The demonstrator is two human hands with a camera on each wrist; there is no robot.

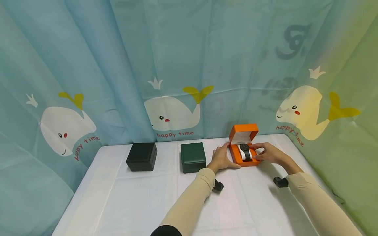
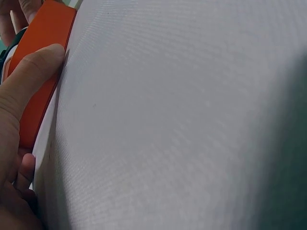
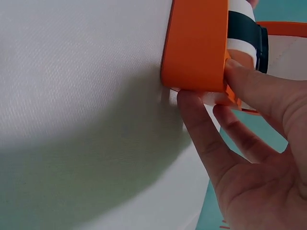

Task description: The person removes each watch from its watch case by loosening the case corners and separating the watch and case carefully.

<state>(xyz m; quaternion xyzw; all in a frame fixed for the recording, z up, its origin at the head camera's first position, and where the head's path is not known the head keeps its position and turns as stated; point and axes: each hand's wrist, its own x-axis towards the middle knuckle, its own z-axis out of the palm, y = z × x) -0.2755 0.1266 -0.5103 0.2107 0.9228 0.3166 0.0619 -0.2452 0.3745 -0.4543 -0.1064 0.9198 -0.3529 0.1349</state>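
An orange watch box [image 1: 247, 162] stands at the back right of the table with its lid [image 1: 243, 132] raised. Inside it, a black wristwatch [image 1: 244, 148] is strapped round a white cushion [image 1: 240, 152]. My left hand [image 1: 220, 158] grips the box's left side, its thumb lying against the front wall in the left wrist view. On the opposite side my right hand [image 1: 268, 153] pinches the box's right wall. In the right wrist view its thumb [image 3: 259, 88] rests at the upper rim beside the cushion, while other fingertips touch the outside.
Left of my left hand stands a closed green box [image 1: 193, 157]. A closed black box [image 1: 142, 157] is farther left. All rest on a white tablecloth [image 1: 141, 203]. A blue curtain [image 1: 230, 49] with whale prints hangs right behind the table, and a green one [image 1: 363, 144] borders its right side.
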